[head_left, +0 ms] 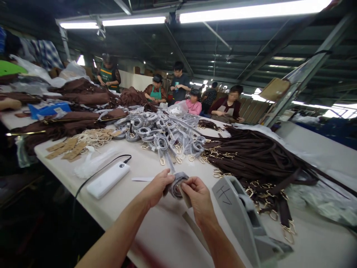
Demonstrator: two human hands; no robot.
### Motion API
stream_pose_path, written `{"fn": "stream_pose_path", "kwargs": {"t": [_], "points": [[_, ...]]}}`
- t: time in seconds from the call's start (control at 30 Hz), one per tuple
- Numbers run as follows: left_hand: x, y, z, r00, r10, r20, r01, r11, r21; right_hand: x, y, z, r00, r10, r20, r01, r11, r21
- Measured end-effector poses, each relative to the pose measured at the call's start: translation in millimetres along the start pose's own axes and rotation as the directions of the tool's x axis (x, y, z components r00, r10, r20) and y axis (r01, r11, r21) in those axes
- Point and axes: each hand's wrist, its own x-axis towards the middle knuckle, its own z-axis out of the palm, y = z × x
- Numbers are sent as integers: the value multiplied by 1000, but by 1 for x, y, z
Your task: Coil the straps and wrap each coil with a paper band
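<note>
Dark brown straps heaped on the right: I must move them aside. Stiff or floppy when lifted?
Probably floppy: the dark brown straps drape and curve loosely over the white table. Likely to tangle, since their gold clasps lie interlaced.

Bright ceiling tubes [251, 9] glare overhead; left edge dim; wide-angle distortion stretches corners; far workers soft.

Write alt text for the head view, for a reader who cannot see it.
The left hand and right hand hold a grey coiled strap over a white table. A tape dispenser stands to the right, a power bank to the left; wrapped coils and brown straps lie behind.
</note>
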Motion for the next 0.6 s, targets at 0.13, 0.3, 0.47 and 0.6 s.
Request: {"fn": "stream_pose_path", "kwargs": {"t": [0.13, 0.3, 0.47, 0.6], "points": [[2, 6, -5, 993, -55, 108, 67, 992, -103, 4, -3, 2, 999, -4, 44, 5, 1000, -30], [4, 1, -11, 989, -96, 116, 117, 974, -195, 8, -6, 3, 995, 13, 102, -6, 997, -71], [9, -9, -17, 980, -171, 101, 191, 949, -251, 13, -11, -2, 990, 28, 135, -11, 992, -123], [9, -14, -15, 968, -228, 102, 246, 939, -240, 12, -11, -8, 990, 44, 136, -19, 984, -178]]}}
